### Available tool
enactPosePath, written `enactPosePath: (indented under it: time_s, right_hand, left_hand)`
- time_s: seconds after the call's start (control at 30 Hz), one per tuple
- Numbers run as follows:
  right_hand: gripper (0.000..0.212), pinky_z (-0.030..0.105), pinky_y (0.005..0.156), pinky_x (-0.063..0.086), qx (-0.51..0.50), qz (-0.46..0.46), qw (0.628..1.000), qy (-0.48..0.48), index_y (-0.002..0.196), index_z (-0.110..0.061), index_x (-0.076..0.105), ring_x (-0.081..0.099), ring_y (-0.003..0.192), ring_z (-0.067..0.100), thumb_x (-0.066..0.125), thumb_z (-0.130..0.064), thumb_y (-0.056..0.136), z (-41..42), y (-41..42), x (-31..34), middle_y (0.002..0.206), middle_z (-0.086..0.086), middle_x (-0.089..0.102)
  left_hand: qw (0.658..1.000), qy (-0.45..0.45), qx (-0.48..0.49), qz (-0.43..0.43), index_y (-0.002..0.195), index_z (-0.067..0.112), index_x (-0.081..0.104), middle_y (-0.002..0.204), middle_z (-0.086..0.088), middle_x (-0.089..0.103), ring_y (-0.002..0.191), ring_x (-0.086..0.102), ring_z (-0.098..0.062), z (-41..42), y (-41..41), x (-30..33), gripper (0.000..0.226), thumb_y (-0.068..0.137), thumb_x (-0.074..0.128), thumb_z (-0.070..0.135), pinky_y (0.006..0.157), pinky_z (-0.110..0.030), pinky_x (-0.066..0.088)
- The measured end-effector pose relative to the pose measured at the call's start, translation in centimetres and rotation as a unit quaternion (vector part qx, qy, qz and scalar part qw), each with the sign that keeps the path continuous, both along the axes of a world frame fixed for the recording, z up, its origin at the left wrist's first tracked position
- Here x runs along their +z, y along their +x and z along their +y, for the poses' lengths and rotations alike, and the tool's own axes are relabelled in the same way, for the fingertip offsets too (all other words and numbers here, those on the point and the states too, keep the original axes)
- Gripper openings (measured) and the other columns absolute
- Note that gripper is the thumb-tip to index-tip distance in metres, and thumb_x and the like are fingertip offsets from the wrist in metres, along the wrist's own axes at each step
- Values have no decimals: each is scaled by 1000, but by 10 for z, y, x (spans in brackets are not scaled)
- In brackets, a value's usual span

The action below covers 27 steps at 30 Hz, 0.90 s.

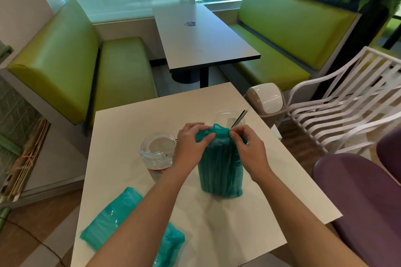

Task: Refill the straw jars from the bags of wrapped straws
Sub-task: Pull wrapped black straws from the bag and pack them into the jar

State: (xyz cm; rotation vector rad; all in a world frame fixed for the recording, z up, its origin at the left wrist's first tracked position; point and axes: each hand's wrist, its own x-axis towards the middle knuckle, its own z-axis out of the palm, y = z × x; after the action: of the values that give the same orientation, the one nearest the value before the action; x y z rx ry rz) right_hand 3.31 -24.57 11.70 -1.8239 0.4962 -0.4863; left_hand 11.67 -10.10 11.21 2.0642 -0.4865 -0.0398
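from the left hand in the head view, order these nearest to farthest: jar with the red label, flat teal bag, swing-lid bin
From the left hand:
1. Jar with the red label, just to its left.
2. Flat teal bag, at the table's near-left.
3. Swing-lid bin, beyond the table's far-right corner.

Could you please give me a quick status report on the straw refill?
Left hand and right hand both pinching top of upright teal bag. Both jars unfilled. Nothing in the way.

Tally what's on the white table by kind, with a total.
Teal bags of wrapped straws: 2, one upright gripped at its top by the left hand and right hand, one lying flat
Clear jars: 2
Total: 4
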Motion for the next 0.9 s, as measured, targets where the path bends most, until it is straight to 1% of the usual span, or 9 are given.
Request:
enactPosePath:
  time_s: [0.1, 0.27, 0.37, 0.47, 0.57, 0.63, 0.73, 0.83, 0.9]
  right_hand:
    - [5, 12, 76, 38, -19, -1, 998, -52, 96, -28, 63, 48, 99, 3, 65, -27, 91, -2, -2, 3, 107, -10, 61]
    - [13, 15, 65, 43, -6, -8, 999, -36, 93, -26, 60, 48, 73, 9, 69, -19, 88, -6, -7, 16, 94, -10, 61]
    - [23, 8, 61, 45, 28, 6, 998, -50, 104, -28, 59, 49, 73, 9, 68, -13, 89, -6, -9, 22, 96, -8, 59]
    - [19, 10, 62, 46, 40, 23, 997, -65, 105, -27, 61, 51, 78, 9, 65, -15, 91, -6, -10, 24, 99, -4, 57]
    - [8, 14, 65, 47, 38, 18, 999, -35, 102, -21, 61, 55, 84, 11, 61, -24, 94, -7, -11, 25, 100, -1, 58]
    - [12, 17, 66, 49, 36, 25, 999, 8, 105, -19, 58, 59, 85, 13, 59, -27, 95, -8, -10, 25, 99, 2, 60]
    - [10, 21, 64, 49, 46, 35, 998, 32, 102, -18, 53, 57, 77, 14, 58, -25, 96, -7, -10, 24, 92, 3, 60]
    - [16, 15, 61, 47, 64, 12, 998, 27, 96, -19, 50, 52, 74, 13, 62, -12, 91, -9, -13, 25, 90, 1, 59]
    - [28, 15, 63, 49, 79, 3, 997, 14, 100, -27, 47, 52, 77, 13, 64, -7, 89, -10, -15, 29, 99, 0, 58]
  left_hand:
    - [997, 38, 42, -44, 101, 25, 70, 113, 9, 60, 110, 46, -11, 0, 1, 9, 19, 85, 72, 33, 88, -28, 47]
    - [998, -14, 59, -21, 91, 34, 60, 101, 1, 61, 88, 51, -2, 0, -3, 17, 23, 86, 72, 15, 70, -6, 39]
    - [998, -37, 45, -4, 94, 34, 54, 98, 4, 64, 92, 56, -6, -1, -7, 19, 32, 87, 69, 7, 65, -5, 40]
    - [998, -53, 21, 29, 98, 35, 52, 92, 9, 60, 86, 55, 0, 0, -10, 25, 40, 88, 66, -1, 63, -2, 43]
    - [996, -69, -36, 51, 101, 36, 54, 98, 6, 57, 90, 55, -1, 3, -14, 29, 39, 88, 63, 0, 66, -1, 44]
    - [993, -85, -52, 67, 106, 32, 57, 104, 5, 57, 94, 55, -4, 2, -17, 30, 25, 90, 66, 14, 68, -4, 46]
    - [996, -72, -25, 52, 102, 28, 62, 104, 6, 62, 95, 57, -6, 0, -16, 30, 13, 90, 67, 31, 74, -11, 47]
    - [995, -87, 17, 55, 98, 24, 64, 96, 7, 65, 91, 61, -11, -1, -12, 28, 10, 91, 66, 30, 74, -18, 51]
    - [988, -122, 45, 78, 101, 25, 62, 96, 6, 66, 91, 64, -14, -1, -9, 28, 11, 92, 66, 27, 78, -30, 57]
